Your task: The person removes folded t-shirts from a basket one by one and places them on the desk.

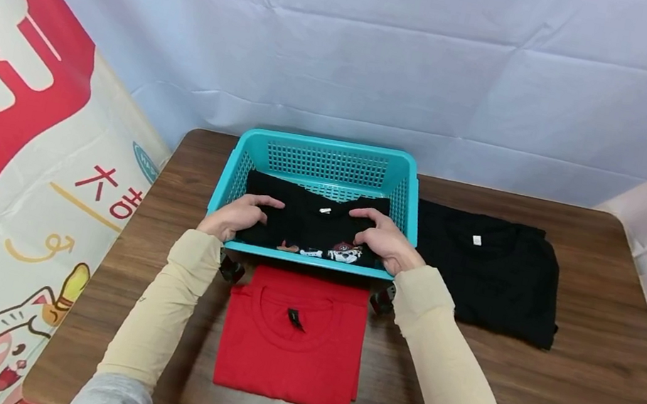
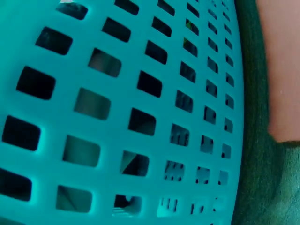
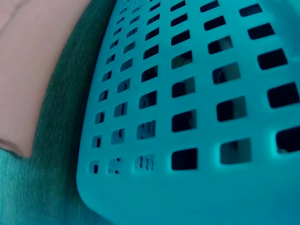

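Observation:
Inside a turquoise plastic basket (image 1: 313, 261) lies a folded black T-shirt (image 1: 313, 225) with a white neck label and a printed picture near the front rim. My left hand (image 1: 239, 215) reaches over the basket's front left corner, its extended index finger and its thumb resting on the shirt. From the front right corner, my right hand (image 1: 385, 238) touches the shirt's other side in the same way. The remaining fingers of both hands are hidden. Both wrist views are filled mostly by the basket's perforated wall (image 2: 126, 84), dark cloth showing through some holes.
In front of the basket a folded red T-shirt (image 1: 288, 355) lies on the brown wooden table (image 1: 582, 392). Another folded black T-shirt (image 1: 497, 283) lies to the basket's right. A pale cloth (image 1: 349, 55) hangs behind the table, and a printed banner (image 1: 7, 189) hangs at left.

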Demonstrator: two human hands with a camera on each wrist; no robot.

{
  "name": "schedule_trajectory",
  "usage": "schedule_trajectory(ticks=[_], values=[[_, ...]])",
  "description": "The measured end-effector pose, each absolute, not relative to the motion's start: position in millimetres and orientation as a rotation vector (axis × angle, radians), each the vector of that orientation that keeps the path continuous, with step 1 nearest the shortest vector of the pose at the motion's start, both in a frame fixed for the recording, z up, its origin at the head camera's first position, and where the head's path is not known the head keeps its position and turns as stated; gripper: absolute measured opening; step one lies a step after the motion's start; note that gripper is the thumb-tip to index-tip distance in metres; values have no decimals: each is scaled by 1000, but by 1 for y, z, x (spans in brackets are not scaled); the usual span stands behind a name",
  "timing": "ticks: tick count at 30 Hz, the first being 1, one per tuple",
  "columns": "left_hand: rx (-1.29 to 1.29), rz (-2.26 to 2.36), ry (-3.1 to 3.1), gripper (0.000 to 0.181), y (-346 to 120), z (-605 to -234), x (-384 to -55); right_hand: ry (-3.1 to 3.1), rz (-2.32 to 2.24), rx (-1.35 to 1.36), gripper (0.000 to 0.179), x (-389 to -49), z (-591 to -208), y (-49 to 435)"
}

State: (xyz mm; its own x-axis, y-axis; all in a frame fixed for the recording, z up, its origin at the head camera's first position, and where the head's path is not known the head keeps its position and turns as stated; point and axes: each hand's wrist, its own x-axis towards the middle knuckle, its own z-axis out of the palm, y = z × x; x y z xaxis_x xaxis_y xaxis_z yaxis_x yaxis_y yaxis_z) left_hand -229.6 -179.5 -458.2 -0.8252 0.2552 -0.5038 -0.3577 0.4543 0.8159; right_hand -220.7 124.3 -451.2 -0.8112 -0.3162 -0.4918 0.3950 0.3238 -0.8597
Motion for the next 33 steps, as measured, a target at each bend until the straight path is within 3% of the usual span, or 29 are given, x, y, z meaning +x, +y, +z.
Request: schedule_trajectory(ticks=[15, 33], values=[[-31, 1433, 2077, 67, -181, -456, -232, 2022, -1450, -30, 55, -220, -449, 123], [-36, 1435, 2094, 68, -182, -455, -228, 2129, -1517, 39, 56, -220, -450, 120]])
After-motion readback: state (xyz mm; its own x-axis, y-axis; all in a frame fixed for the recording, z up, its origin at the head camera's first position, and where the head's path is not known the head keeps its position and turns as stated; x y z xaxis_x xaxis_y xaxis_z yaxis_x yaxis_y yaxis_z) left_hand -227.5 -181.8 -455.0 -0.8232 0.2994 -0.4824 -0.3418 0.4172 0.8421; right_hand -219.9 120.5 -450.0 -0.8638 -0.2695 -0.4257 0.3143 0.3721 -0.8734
